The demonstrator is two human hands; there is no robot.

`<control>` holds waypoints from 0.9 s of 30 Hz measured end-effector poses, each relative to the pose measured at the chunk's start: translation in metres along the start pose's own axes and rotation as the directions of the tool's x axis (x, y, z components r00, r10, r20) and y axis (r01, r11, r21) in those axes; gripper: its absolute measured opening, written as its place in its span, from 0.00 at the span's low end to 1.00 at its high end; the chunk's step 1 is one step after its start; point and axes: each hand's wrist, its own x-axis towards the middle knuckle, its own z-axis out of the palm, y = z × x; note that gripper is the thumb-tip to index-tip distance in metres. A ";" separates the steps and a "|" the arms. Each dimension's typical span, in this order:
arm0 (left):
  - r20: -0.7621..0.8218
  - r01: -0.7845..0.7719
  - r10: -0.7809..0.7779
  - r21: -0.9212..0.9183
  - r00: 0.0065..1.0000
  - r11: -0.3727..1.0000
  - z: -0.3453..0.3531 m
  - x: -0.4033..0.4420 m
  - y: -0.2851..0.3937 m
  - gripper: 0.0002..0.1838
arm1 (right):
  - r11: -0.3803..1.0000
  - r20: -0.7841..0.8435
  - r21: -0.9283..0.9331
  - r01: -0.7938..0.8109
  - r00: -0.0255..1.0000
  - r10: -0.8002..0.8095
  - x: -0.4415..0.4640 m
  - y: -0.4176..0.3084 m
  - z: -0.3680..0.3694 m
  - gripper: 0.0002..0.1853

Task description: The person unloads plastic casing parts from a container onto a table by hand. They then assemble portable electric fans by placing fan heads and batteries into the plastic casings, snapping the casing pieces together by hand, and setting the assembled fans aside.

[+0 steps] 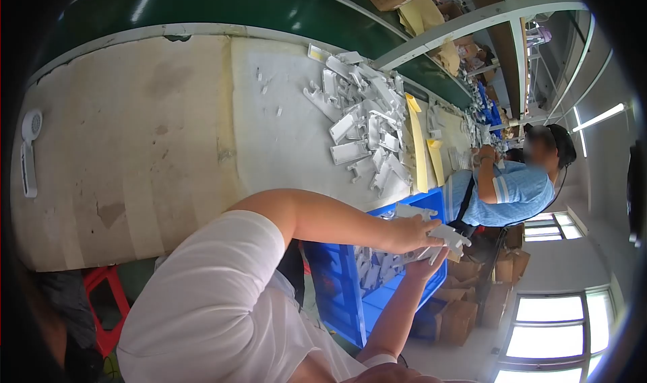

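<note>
We had both hands together above the open blue plastic crate (337,295), which stood against the edge of the pale, stained surface (162,147), and between them was a white moulded plastic piece (448,235) with small prongs at its end. Our left hand (408,233) came in from above in the view, its fingers partly curled and gripping the piece. Our right hand (423,266) was half open beneath it, its fingers spread along the lower side. More white plastic showed between the palms, but we could not tell how many pieces we held. Another pale part (416,212) lay close to the left hand, near the crate's far rim; whether it touched the fingers was unclear. Inside the crate, many similar grey-white parts (377,268) lay jumbled, partly hidden by our left forearm. On the surface beside the crate, a loose heap of white plastic pieces (367,117) was spread, with a few small white bits (260,76) apart from it. Two long yellow strips (418,147) lay between that heap and the next work area, where a co-worker in a light blue top (515,191) had their hands near other parts. A white device with a round head (32,125) lay well apart, near the surface's far end.
</note>
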 end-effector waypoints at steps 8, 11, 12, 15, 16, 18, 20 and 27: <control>-0.304 0.329 -0.235 0.308 0.923 0.893 -0.136 -0.122 -0.025 0.34 | 0.976 0.371 0.000 -0.217 0.906 0.202 0.037 0.086 0.183 0.24; -0.296 0.575 -0.493 0.434 0.818 0.693 -0.156 -0.161 -0.040 0.37 | 0.943 0.458 -0.152 -0.297 0.824 0.333 0.036 0.120 0.247 0.24; -0.307 0.604 -0.520 0.424 0.797 0.675 -0.161 -0.169 -0.045 0.38 | 0.934 0.508 -0.257 -0.248 0.787 0.349 0.038 0.127 0.258 0.25; -0.291 0.676 -0.618 0.442 0.730 0.590 -0.177 -0.175 -0.045 0.39 | 0.857 0.487 -0.408 0.316 0.869 -0.088 0.044 0.143 0.273 0.26; -0.294 0.737 -0.689 0.419 0.663 0.530 -0.181 -0.173 -0.045 0.40 | 0.876 0.451 -0.371 0.307 0.885 -0.119 0.047 0.139 0.269 0.26; -0.214 0.668 -0.667 0.496 0.714 0.555 -0.189 -0.173 -0.051 0.40 | 0.798 0.552 -0.330 0.504 0.789 -0.270 0.047 0.130 0.243 0.24; -0.208 0.751 -0.763 0.453 0.612 0.479 -0.197 -0.162 -0.055 0.40 | 0.821 0.491 -0.248 0.514 0.797 -0.351 0.051 0.110 0.200 0.23; -0.110 0.375 -0.727 0.903 0.677 0.212 -0.226 -0.096 -0.043 0.35 | 0.658 -0.058 -0.615 0.435 0.807 -0.588 0.100 0.079 -0.061 0.15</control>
